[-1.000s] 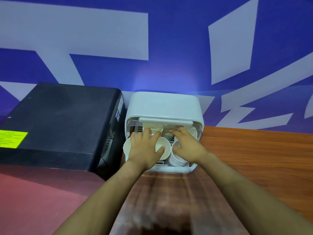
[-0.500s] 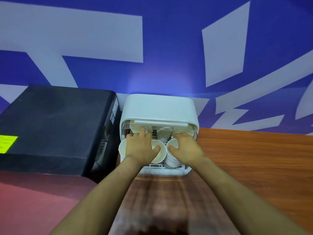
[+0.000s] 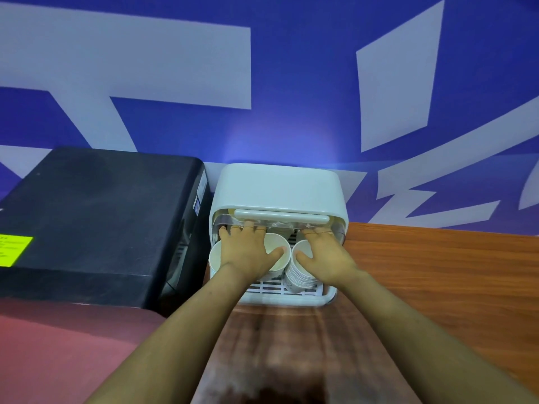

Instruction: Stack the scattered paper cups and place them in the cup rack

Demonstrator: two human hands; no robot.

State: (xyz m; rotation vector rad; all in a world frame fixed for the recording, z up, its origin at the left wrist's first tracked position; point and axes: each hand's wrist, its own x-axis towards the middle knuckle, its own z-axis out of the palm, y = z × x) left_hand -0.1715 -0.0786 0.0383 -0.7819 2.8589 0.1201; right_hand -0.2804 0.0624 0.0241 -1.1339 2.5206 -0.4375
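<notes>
With both stacks of cups point(image 3: 300, 274) seated in the rack point(image 3: 280, 188), placing looks done; left hand point(image 3: 248, 252) and right hand point(image 3: 323, 255) lie flat, fingers spread; next, withdraw without tipping.

Blue wall point(image 3: 291, 83) with pale shapes behind wooden table point(image 3: 437, 272).

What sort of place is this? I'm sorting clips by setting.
Probably an office or shop drinks corner: a white cup rack holding stacked paper cups on a wooden counter, a black machine alongside, and a blue wall with large lettering.
</notes>
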